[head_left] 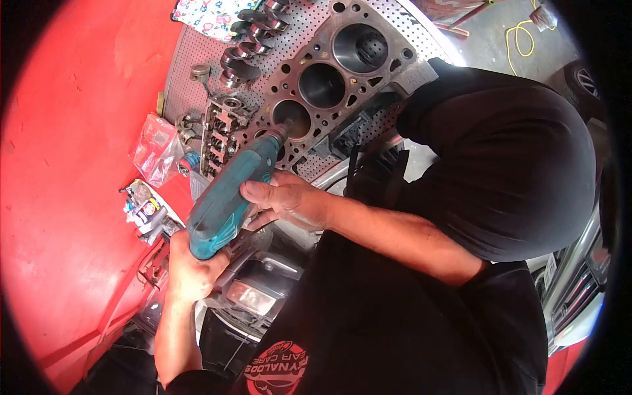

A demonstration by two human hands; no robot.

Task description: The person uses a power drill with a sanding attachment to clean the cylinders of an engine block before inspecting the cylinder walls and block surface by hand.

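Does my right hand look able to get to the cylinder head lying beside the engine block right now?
Probably yes, once it lets go. The right hand grips the drill, and the cylinder head lies just beyond the drill on the perforated table, with nothing covering it.

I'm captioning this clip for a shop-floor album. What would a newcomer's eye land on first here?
First the teal power drill at centre left, gripped by both hands: one hand on its handle, the other hand on its body. Its tip enters a cylinder bore of the engine block lying on a perforated table. A crankshaft lies beside it.
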